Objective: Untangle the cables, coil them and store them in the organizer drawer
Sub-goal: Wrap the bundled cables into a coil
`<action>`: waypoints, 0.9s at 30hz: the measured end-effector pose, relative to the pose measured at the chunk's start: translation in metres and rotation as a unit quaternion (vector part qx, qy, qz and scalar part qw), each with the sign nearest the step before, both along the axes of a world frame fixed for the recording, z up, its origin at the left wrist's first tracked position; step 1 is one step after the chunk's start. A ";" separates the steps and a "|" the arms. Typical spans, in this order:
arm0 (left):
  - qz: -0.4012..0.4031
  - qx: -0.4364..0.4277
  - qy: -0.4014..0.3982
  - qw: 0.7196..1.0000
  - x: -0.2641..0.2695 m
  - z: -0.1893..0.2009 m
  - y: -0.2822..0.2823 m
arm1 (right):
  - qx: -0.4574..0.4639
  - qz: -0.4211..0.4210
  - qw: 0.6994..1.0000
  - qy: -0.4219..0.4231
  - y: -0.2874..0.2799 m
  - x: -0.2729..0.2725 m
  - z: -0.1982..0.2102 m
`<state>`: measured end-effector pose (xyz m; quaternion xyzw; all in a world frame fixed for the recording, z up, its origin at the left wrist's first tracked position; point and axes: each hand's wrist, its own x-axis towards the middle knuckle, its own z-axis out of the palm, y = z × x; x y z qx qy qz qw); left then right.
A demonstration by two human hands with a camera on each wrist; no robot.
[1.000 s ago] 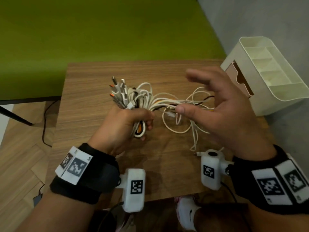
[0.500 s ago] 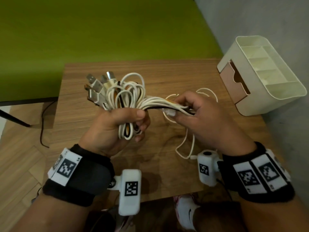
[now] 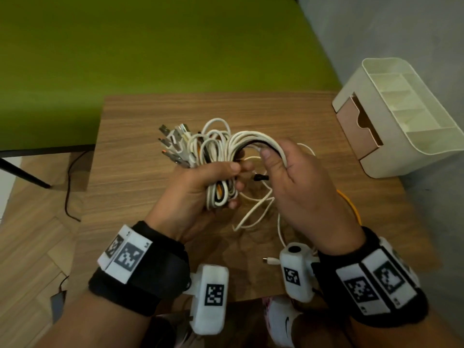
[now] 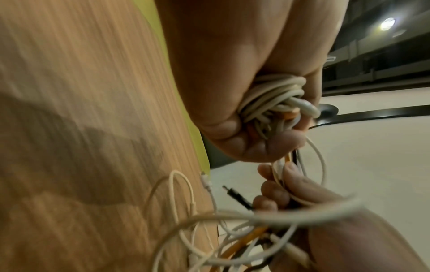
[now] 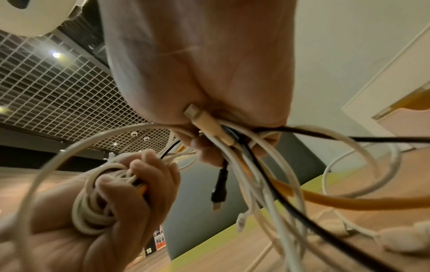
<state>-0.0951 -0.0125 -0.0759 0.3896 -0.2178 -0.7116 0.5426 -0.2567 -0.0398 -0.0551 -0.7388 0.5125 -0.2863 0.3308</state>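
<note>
My left hand [image 3: 200, 182] grips a coiled bundle of white, black and orange cables [image 3: 216, 146] above the wooden table [image 3: 140, 197]; several USB plugs [image 3: 173, 141] stick out at its top left. My right hand [image 3: 296, 182] holds the loose strands where they arc out of the bundle [image 5: 232, 139]. A black plug [image 3: 261, 177] hangs between the hands. Loose white cable [image 3: 253, 212] and an orange cable [image 3: 351, 204] trail down onto the table. The cream organizer [image 3: 411, 146] stands at the far right, its tan drawer [image 3: 356, 126] slightly pulled out.
A green sofa [image 3: 150, 46] lies behind the table. A grey wall [image 3: 376, 26] runs along the right. Wooden floor [image 3: 30, 222] with a dark cord is on the left. A white shoe [image 3: 283, 320] shows below the table's near edge.
My right hand closed on the loose strands and swung them up and left over the bundle. The left hand kept its grip and shifted slightly.
</note>
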 end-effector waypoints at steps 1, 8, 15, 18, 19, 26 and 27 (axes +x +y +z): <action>-0.009 0.006 0.009 1.000 -0.003 -0.001 0.000 | -0.002 -0.005 1.000 -0.001 0.000 0.001 0.000; 0.018 0.015 0.053 0.998 -0.011 -0.001 0.000 | 0.062 0.043 0.994 -0.082 -0.004 -0.002 -0.008; 0.004 0.021 -0.029 0.999 -0.007 0.001 0.000 | 0.095 0.020 0.990 -0.105 -0.006 -0.007 -0.002; 0.005 0.023 -0.068 0.997 -0.007 -0.002 0.001 | 0.067 -0.004 0.995 -0.072 -0.002 -0.005 -0.001; 0.008 0.020 -0.075 0.997 -0.008 -0.002 0.001 | 0.060 -0.008 0.995 -0.073 -0.001 -0.003 0.001; -0.006 -0.031 -0.077 0.997 -0.012 0.002 0.002 | 0.053 -0.001 0.996 -0.078 0.000 0.004 -0.004; -0.010 -0.038 -0.076 0.996 -0.013 0.003 0.003 | 0.059 0.003 0.995 -0.080 0.000 0.005 -0.004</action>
